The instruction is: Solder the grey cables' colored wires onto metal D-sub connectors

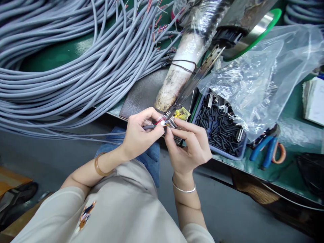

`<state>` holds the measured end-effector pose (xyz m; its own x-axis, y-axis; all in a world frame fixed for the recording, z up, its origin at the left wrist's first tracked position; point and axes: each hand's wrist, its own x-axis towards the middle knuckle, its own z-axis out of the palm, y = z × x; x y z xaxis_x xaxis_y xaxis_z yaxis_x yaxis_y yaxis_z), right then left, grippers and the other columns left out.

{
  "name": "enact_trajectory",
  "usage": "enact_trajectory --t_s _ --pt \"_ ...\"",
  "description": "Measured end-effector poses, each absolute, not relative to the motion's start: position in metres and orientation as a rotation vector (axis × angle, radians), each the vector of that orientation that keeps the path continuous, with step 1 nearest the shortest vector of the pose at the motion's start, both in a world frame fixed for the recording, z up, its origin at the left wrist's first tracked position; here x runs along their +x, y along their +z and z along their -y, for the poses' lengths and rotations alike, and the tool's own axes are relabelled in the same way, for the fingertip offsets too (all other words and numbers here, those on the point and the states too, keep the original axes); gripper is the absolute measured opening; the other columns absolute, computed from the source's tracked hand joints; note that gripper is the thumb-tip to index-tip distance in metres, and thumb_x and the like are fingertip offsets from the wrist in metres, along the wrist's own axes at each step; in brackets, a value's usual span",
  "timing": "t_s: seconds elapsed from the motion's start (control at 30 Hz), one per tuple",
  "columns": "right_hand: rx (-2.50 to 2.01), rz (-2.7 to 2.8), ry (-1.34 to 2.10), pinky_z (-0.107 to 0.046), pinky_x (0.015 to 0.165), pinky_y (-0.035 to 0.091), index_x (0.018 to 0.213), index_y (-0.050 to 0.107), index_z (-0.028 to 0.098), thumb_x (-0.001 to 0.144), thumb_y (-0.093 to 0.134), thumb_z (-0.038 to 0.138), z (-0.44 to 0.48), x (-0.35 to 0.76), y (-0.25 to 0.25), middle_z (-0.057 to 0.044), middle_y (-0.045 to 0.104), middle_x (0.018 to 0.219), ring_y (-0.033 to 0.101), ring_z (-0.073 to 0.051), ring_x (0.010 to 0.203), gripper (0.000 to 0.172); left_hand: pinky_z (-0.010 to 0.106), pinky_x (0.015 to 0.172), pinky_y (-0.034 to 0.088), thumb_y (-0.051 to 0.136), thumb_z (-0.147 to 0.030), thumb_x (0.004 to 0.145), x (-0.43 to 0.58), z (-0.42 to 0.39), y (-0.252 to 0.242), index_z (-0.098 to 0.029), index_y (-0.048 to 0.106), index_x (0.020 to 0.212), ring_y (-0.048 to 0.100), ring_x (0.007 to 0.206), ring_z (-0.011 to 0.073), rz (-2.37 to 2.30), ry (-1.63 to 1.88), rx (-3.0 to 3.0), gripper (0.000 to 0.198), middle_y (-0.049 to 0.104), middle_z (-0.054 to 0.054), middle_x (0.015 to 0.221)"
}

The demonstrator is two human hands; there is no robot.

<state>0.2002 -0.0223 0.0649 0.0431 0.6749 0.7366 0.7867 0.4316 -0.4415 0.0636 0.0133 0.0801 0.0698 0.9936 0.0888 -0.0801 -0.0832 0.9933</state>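
Observation:
My left hand (140, 133) is closed in a pinch around a grey cable (149, 127) whose coloured wire ends fan out at its tip. My right hand (189, 145) is closed on a small metal connector (172, 122), held against those wire ends. Both hands meet at the front edge of the green bench, just below the tip of a wrapped tool (181, 76) that slants down from the upper right. A bracelet sits on each wrist.
A big bundle of grey cables (63, 67) covers the bench's left side. A blue tray (222, 130) of small black sleeves and connectors lies right of my hands, under a clear plastic bag (265, 77). Blue-handled pliers (265, 148) lie further right.

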Motion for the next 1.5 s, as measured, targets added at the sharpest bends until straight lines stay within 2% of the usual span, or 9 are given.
enact_trajectory --t_s 0.23,0.3,0.37,0.43,0.53,0.63,0.77,1.17,1.5 --pt "-1.234 1.696 -0.081 -0.027 0.073 0.063 0.101 0.068 0.02 0.089 0.069 0.008 0.032 0.208 0.057 -0.004 0.08 0.099 0.078 -0.017 0.087 0.017 0.016 0.055 0.045 0.066 -0.014 0.071 0.06 -0.014 0.076 -0.015 0.058 0.068 0.056 0.06 0.007 -1.036 1.12 1.149 0.008 0.069 0.001 0.073" --pt "-1.17 1.538 -0.044 -0.025 0.056 0.058 0.109 0.07 0.022 0.093 0.065 0.011 0.034 0.211 0.058 0.0 0.076 0.083 0.074 -0.014 0.066 0.02 0.017 0.057 0.045 0.066 -0.014 0.071 0.06 -0.013 0.075 -0.015 0.059 0.067 0.057 0.061 0.0073 -1.019 1.108 1.119 0.008 0.07 0.002 0.074" --pt "-1.062 1.337 -0.082 -0.022 0.038 0.045 0.115 0.071 0.023 0.095 0.065 0.017 0.036 0.214 0.061 0.005 0.068 0.071 0.057 -0.008 0.042 0.021 0.017 0.055 0.043 0.067 -0.015 0.071 0.059 -0.013 0.075 -0.015 0.059 0.067 0.055 0.059 0.0066 -1.015 1.093 1.098 0.008 0.07 0.003 0.075" --pt "-1.03 1.231 -0.132 -0.021 0.033 0.04 0.124 0.067 0.026 0.095 0.066 0.018 0.037 0.216 0.062 0.006 0.068 0.074 0.053 -0.007 0.038 0.03 0.017 0.053 0.04 0.067 -0.016 0.071 0.058 -0.012 0.075 -0.015 0.059 0.067 0.052 0.058 0.0059 -1.013 1.073 1.076 0.009 0.07 0.003 0.075" --pt "-1.176 1.32 -0.156 -0.026 0.055 0.064 0.127 0.064 0.027 0.094 0.064 0.009 0.04 0.215 0.062 0.004 0.076 0.088 0.075 -0.014 0.063 0.038 0.018 0.052 0.039 0.068 -0.017 0.07 0.057 -0.01 0.076 -0.015 0.059 0.067 0.051 0.057 0.0061 -1.01 1.044 1.041 0.01 0.068 0.003 0.074" --pt "-1.265 1.557 -0.194 -0.033 0.082 0.069 0.108 0.069 0.022 0.088 0.072 0.007 0.044 0.212 0.059 0.002 0.08 0.094 0.08 -0.017 0.078 0.025 0.019 0.056 0.043 0.068 -0.018 0.07 0.056 -0.009 0.077 -0.016 0.058 0.067 0.054 0.06 0.0075 -1.004 1.035 1.024 0.01 0.066 0.002 0.073" --pt "-1.257 1.717 -0.187 -0.025 0.077 0.066 0.094 0.066 0.021 0.083 0.077 0.007 0.043 0.207 0.056 -0.004 0.081 0.104 0.079 -0.016 0.087 0.021 0.019 0.059 0.046 0.067 -0.017 0.07 0.055 -0.009 0.076 -0.016 0.058 0.068 0.056 0.062 0.0084 -0.994 1.061 1.044 0.009 0.065 0.001 0.072" --pt "-1.249 1.483 0.113 -0.033 0.077 0.066 0.093 0.066 0.021 0.086 0.072 0.007 0.03 0.201 0.052 -0.004 0.079 0.103 0.078 -0.019 0.093 0.017 0.019 0.057 0.047 0.066 -0.015 0.075 0.064 -0.012 0.079 -0.018 0.057 0.07 0.06 0.064 0.0103 -1.055 1.186 1.172 0.012 0.062 -0.001 0.068" --pt "-1.243 1.606 -0.081 -0.028 0.072 0.064 0.089 0.064 0.022 0.083 0.075 0.009 0.032 0.202 0.055 -0.004 0.081 0.098 0.079 -0.017 0.084 0.018 0.019 0.056 0.049 0.068 -0.016 0.077 0.064 -0.008 0.078 -0.019 0.055 0.07 0.061 0.064 0.0108 -1.084 1.195 1.191 0.015 0.063 0.0 0.069"
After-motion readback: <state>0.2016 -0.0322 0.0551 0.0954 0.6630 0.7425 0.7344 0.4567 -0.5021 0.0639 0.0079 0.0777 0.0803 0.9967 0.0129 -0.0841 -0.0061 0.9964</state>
